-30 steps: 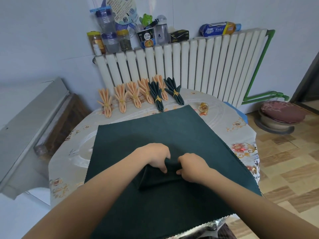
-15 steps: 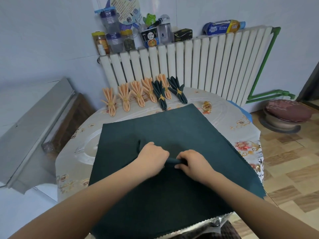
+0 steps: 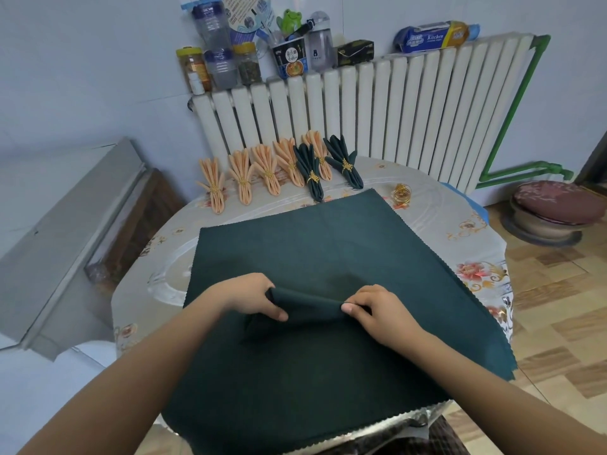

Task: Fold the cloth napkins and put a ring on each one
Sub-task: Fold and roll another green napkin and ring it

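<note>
- The table (image 3: pixel 427 231), round and covered with a floral cloth, stands against a white radiator (image 3: pixel 377 110) whose top carries jars, bottles and a kitchen roll
- A large dark green napkin (image 3: pixel 328 372) lies spread flat over most of the table, its near edge hanging past the table's rim toward the person
- Near the middle of that cloth a raised pleat of the same green fabric (image 3: pixel 308 305) runs left to right, lifted off the flat part, directly between the two hands
- The left hand (image 3: pixel 249 297) grips the left end of the pleat, fingers curled over it and thumb beneath; the right hand (image 3: pixel 377 311) pinches the right end between thumb and fingers. The hands are apart, with the pleat stretched between them
- Along the far edge of the table, just before the radiator, stands a row of finished napkins: five peach folded napkins (image 3: pixel 262 169) and two dark green folded napkins (image 3: pixel 312 174), each cinched by a gold ring
- A loose gold ring (image 3: pixel 402 193) sits on the table just beyond the far right corner of the spread napkin, well away from both hands
</note>
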`<state>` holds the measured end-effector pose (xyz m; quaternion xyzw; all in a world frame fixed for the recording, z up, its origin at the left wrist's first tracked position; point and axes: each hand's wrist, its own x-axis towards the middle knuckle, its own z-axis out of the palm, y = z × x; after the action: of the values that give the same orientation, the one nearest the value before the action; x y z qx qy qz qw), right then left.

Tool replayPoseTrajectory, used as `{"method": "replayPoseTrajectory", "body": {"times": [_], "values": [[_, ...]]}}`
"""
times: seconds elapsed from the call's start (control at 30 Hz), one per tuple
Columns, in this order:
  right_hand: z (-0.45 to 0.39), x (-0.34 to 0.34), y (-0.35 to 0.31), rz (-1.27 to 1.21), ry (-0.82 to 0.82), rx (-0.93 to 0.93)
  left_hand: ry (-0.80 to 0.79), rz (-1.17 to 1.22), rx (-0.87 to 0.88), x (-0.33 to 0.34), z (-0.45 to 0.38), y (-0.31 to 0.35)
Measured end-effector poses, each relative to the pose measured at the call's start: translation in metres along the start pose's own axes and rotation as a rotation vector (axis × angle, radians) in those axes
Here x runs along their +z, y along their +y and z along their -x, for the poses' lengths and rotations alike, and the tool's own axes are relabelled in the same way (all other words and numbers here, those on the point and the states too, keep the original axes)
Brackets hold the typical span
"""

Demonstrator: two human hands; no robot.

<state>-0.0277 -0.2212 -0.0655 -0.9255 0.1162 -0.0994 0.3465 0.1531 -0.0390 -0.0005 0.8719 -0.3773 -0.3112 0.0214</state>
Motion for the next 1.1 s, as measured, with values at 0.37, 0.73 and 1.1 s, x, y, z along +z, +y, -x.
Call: {"method": "replayPoseTrajectory", "body": {"times": [0.37, 0.73, 1.1], "values": [[-0.008, 0.012, -0.005, -0.081, 0.126, 0.126, 0.204, 0.297, -0.176, 0.025, -0.013, -0.011], [-0.009, 0.022, 0.008, 0.442, 0.362, -0.335, 0.424, -0.404, 0.425, 0.041, -0.002, 0.016], [-0.016, 0.01, 0.004, 0.756, 0.159, -0.539, 0.452, -0.708, 0.399, 0.044, 0.0, 0.037]]}}
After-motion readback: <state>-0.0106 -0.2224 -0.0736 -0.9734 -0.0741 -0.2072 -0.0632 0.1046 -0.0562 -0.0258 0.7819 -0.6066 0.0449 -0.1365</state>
